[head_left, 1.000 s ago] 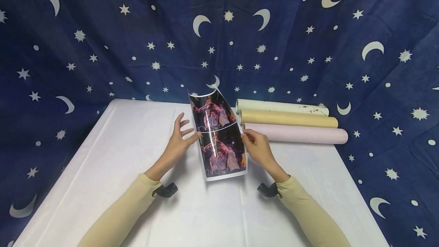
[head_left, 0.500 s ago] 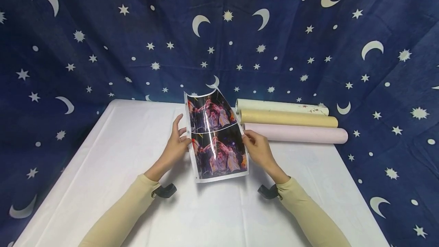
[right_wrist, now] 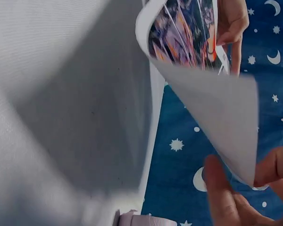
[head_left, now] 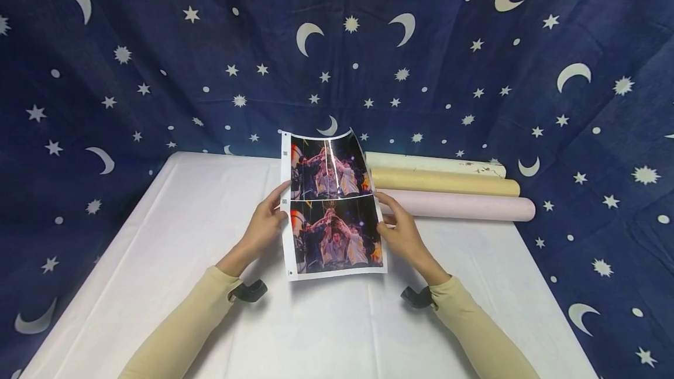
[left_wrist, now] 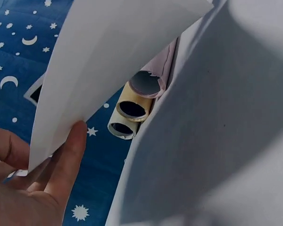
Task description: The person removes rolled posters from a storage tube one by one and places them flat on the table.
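Note:
A glossy sheet printed with two copies of one photo, one above the other, is held up over the table in the head view. White margins frame it, and its top edge bows. My left hand pinches the left margin, thumb on the printed face and fingers behind. At the right edge, my right hand grips it in the same way. The left wrist view shows the sheet's plain white back between thumb and fingers. In the right wrist view the right hand pinches a curling edge.
Three rolls lie side by side at the back right of the white table: a cream floral roll, a gold roll and a pink roll. A blue curtain with moons and stars hangs behind.
The left hand has taken hold of the sheet's left margin and moved slightly left. The sheet has spread wider and flatter, and its top right corner has swung right. The right hand has shifted slightly right.

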{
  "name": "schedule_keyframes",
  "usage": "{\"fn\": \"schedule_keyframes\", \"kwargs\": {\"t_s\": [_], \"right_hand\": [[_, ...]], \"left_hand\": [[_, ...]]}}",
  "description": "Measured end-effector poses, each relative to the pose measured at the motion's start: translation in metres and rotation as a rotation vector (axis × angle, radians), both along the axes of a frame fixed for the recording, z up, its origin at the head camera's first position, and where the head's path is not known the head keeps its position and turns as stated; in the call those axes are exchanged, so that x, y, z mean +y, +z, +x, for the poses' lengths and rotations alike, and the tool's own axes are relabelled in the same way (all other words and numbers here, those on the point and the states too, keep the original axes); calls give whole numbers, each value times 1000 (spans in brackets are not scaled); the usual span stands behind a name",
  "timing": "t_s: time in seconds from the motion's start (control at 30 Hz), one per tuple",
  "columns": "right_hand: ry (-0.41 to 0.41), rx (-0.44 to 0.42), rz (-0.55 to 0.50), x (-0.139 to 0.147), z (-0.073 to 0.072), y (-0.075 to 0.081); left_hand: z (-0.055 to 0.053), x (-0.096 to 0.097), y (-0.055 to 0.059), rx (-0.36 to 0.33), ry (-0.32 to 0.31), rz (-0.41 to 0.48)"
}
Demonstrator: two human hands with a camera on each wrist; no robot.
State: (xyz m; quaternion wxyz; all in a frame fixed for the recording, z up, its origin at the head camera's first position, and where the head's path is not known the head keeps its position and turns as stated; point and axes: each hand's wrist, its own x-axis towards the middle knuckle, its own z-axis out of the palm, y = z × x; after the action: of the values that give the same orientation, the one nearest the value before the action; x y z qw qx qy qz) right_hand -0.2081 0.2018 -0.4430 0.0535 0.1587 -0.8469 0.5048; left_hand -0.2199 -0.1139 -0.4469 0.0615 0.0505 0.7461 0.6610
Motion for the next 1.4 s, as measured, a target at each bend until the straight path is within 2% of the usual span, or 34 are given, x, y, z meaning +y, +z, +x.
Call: {"fn": "schedule_keyframes", "kwargs": {"t_s": [0.1, 0.23, 0.33, 0.5, 0.6, 0.8, 0.97, 1.07, 1.13, 1.23, 1.4], "right_hand": [[-2, -1, 44, 1, 0, 2], [-2, -8, 98, 2, -2, 3], [30, -39, 101, 3, -3, 2], [32, -106, 87, 8, -4, 4], [62, -139, 13, 12, -5, 7], [200, -193, -232, 21, -4, 13], [324, -326, -467, 25, -4, 13], [367, -388, -569, 27, -3, 12], [381, -396, -598, 28, -3, 11], [366, -371, -580, 27, -3, 10], [273, -283, -431, 19, -4, 7]], "left_hand": [[0, -1, 0, -18, -18, 13], [0, -2, 0, -31, -86, 55], [1, -3, 0, -42, -143, 112], [1, -6, 2, -77, -192, 228], [2, -8, 3, -101, -199, 274], [2, -13, 5, -168, -233, 385], [2, -17, 8, -241, -308, 558], [2, -18, 9, -277, -321, 619], [2, -17, 9, -269, -317, 608], [2, -15, 7, -219, -303, 536], [2, -13, 4, -125, -225, 370]]}}
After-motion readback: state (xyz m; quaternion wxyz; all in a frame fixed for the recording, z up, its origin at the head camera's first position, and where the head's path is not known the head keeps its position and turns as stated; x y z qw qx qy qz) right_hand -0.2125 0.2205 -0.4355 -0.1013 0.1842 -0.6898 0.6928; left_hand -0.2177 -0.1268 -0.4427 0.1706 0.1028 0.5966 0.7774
